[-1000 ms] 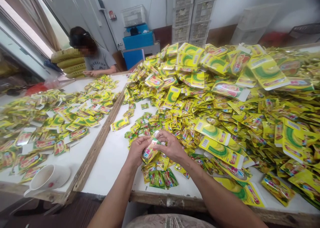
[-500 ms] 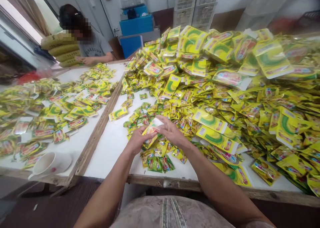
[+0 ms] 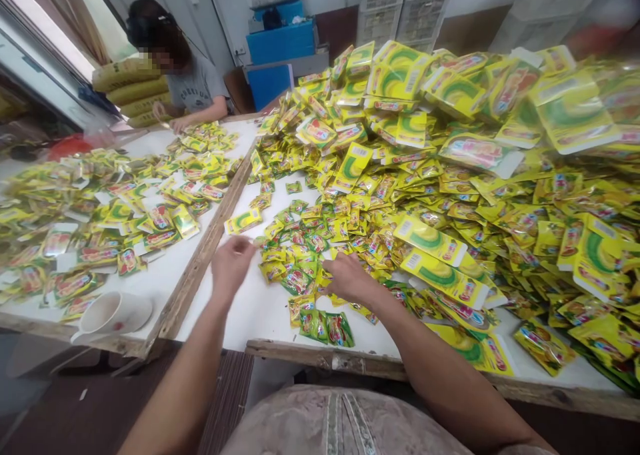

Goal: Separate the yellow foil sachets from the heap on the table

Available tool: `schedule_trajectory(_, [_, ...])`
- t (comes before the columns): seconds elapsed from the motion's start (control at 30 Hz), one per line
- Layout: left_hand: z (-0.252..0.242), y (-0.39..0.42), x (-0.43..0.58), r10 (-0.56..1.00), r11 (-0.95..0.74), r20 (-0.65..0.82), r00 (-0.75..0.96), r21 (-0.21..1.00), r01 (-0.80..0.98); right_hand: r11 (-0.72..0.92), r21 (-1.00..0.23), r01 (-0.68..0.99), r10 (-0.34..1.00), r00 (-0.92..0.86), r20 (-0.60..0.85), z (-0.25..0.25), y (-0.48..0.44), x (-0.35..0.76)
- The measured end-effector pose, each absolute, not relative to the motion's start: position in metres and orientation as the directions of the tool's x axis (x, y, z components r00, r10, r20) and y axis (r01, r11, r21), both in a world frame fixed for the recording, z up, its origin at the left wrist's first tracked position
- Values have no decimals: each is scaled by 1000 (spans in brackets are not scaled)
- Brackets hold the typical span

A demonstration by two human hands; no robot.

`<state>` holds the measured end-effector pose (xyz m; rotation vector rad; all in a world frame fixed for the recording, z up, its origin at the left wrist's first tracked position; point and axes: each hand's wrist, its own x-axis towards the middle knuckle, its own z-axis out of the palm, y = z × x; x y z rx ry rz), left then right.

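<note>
1. Apparently, the left hand (image 3: 233,265) curled, fingertips close together; any hold was unclear.
2. The right hand (image 3: 347,278) curved over small packets (image 3: 296,272), its pinch hidden.
3. These lay at the left hand's three o'clock.

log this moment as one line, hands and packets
left hand: beside small packets, grip unclear | right hand: over small packets, contact unclear | mug: left of wooden strip

Big packets (image 3: 431,239) are yellow with green curves, small packets (image 3: 340,330) green, red and yellow, the cup (image 3: 131,310) white with a red spot, the table (image 3: 265,316) white
</note>
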<state>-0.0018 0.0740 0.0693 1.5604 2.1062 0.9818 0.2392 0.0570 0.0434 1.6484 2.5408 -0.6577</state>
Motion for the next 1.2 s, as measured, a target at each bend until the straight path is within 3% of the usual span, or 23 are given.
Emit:
schedule_trajectory(0.1, [54, 53, 41, 991, 127, -23, -136, 533, 837, 293, -409, 864, 910, -383, -158, 44, 63, 247])
schedule_trajectory(0.27, [45, 61, 79, 986, -148, -24, 165, 337, 930, 193, -522, 831, 973, -231, -8, 38, 73, 258])
schedule_trajectory(0.5, [36, 97, 87, 981, -59, -148, 124, 384, 922, 81, -596, 799, 994, -111, -12, 34, 76, 259])
schedule_trajectory(0.63, [30, 105, 92, 982, 24, -180, 59, 429, 903, -7, -730, 683, 1000, 22, 12, 35, 79, 261])
schedule_trajectory(0.73, [24, 100, 95, 998, 63, -60, -29, 703, 708, -54, -908, 416, 998, 57, -33, 34, 80, 262])
schedule_trajectory(0.8, [22, 93, 99, 993, 85, -45, -111, 918, 388, -62, -986, 153, 998, 28, -59, 33, 81, 260])
schedule_trajectory(0.83, [22, 89, 101, 990, 97, -71, -121, 970, 223, -63, -997, 40, 998, 6, -62, 33, 81, 258])
schedule_trajectory(0.93, [26, 78, 109, 990, 131, -135, -48, 988, -85, -39, -995, -87, 999, -20, -37, 31, 80, 255])
schedule_trajectory(1.2, [46, 70, 121, 988, 152, -155, -7, 973, -173, 91, -992, 84, 996, 12, 92, 48, 78, 260])
